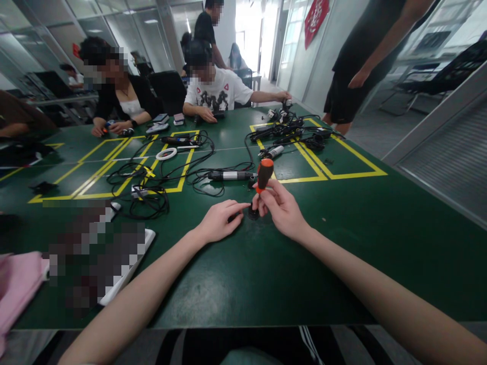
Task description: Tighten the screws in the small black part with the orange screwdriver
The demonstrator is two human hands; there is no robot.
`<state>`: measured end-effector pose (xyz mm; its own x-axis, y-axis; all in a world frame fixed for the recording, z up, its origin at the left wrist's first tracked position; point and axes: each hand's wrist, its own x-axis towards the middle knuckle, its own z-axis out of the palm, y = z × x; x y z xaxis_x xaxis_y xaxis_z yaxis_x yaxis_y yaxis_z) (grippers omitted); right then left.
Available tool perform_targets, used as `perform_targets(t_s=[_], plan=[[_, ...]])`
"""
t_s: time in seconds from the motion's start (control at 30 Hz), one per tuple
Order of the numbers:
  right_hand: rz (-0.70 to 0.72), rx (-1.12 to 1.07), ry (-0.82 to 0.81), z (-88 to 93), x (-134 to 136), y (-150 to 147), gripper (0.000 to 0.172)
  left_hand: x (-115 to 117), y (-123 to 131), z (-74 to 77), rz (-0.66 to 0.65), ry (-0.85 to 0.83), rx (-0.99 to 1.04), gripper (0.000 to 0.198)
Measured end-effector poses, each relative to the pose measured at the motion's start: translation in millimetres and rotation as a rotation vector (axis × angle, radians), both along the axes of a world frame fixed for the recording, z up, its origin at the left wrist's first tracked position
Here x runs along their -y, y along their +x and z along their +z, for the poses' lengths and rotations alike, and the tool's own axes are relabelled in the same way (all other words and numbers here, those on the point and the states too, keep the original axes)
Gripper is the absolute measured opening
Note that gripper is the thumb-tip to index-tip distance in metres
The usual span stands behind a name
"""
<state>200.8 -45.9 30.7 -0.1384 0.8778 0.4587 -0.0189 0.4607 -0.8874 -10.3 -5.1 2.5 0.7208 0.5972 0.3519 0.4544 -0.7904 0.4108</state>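
My right hand [283,209] is closed around a screwdriver [265,175] with a black and orange handle, held nearly upright with the handle up. The screwdriver's tip is hidden behind my fingers. Below it, a small round black part [253,212] lies on the green table [213,284]. My left hand [222,220] comes in from the left, index finger stretched out to the part's edge. The thumb is apart from that finger, and nothing shows between them. Just beyond my hands lies a black and silver cylindrical tool [232,175] with a cable.
Coiled black cables [146,203] and a white ring [166,153] lie to the left, among yellow tape lines. More cabled devices [281,129] are heaped at the far right. Blurred-out white-edged objects [146,243] lie near my left forearm. People sit across the table; one stands at right.
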Motion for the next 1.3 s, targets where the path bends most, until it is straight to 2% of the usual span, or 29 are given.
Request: perform_targets(t_s=[0.3, 0.43, 0.73, 1.07, 1.17, 1.3], plan=[[0.085, -0.139, -0.138, 8.8, 1.6, 2.1, 0.044, -0.9, -1.0, -1.8, 0.001, -0.028, 0.009, 0.038], [0.050, -0.167, -0.099, 7.2, 2.5, -0.5, 0.047, -1.0, -0.9, -2.0, 0.008, -0.028, 0.013, 0.037], [-0.008, -0.102, -0.023, 7.9, 1.2, 2.0, 0.039, -1.6, -0.9, -3.1, -0.002, -0.026, 0.021, 0.036], [-0.071, -0.077, -0.032, 10.7, 4.7, -1.0, 0.048, -1.1, -1.0, -2.8, 0.001, -0.044, 0.022, 0.037], [-0.082, -0.011, -0.032, 12.7, 1.1, 2.3, 0.044, -1.6, -0.7, -3.2, 0.004, -0.041, 0.023, 0.036], [-0.171, 0.103, 0.085, 21.9, -6.3, 7.4, 0.022, -1.9, -0.2, -4.3, 0.006, -0.032, 0.023, 0.036]])
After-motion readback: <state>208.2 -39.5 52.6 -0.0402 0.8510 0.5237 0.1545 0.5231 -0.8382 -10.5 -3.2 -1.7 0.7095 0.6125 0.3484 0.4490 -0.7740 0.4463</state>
